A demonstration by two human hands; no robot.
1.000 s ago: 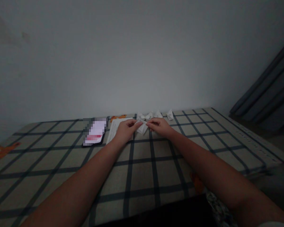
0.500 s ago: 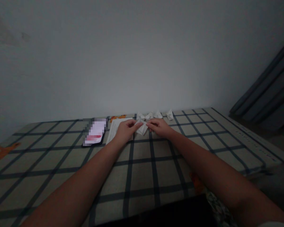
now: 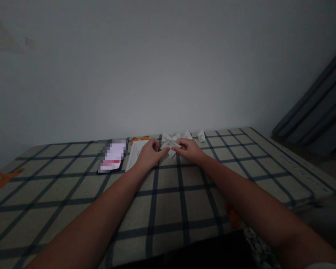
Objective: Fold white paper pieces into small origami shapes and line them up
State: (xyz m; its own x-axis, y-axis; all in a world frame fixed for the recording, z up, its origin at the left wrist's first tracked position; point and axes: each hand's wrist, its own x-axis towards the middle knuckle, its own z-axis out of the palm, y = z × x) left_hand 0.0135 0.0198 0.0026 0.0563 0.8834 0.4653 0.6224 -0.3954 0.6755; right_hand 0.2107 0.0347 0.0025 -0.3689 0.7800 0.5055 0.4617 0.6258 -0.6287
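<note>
A small folded piece of white paper (image 3: pixel 171 148) is pinched between my two hands, just above the checked cloth. My left hand (image 3: pixel 150 152) grips its left side, the thumb pressed on the near face. On the right side, my right hand (image 3: pixel 190 150) holds it with thumb and curled fingers. Both thumbs nearly meet at the middle of the paper. Right behind it stand several folded white paper pieces (image 3: pixel 187 135), with another folded paper piece (image 3: pixel 201 136) a little apart to the right. Some of their lower parts are hidden by my hands.
A phone (image 3: pixel 112 157) with a lit, blurred screen lies to the left. White printed sheets (image 3: pixel 134 154) lie partly under my left hand. The checked cloth (image 3: pixel 168 205) covers the surface up to the wall (image 3: pixel 168 74). A dark curtain (image 3: pixel 316 101) hangs at the right.
My thumbs have come closer together on the folded paper, which has tilted and shifted slightly right. Its near point now shows less below the thumbs. The other things have stayed put.
</note>
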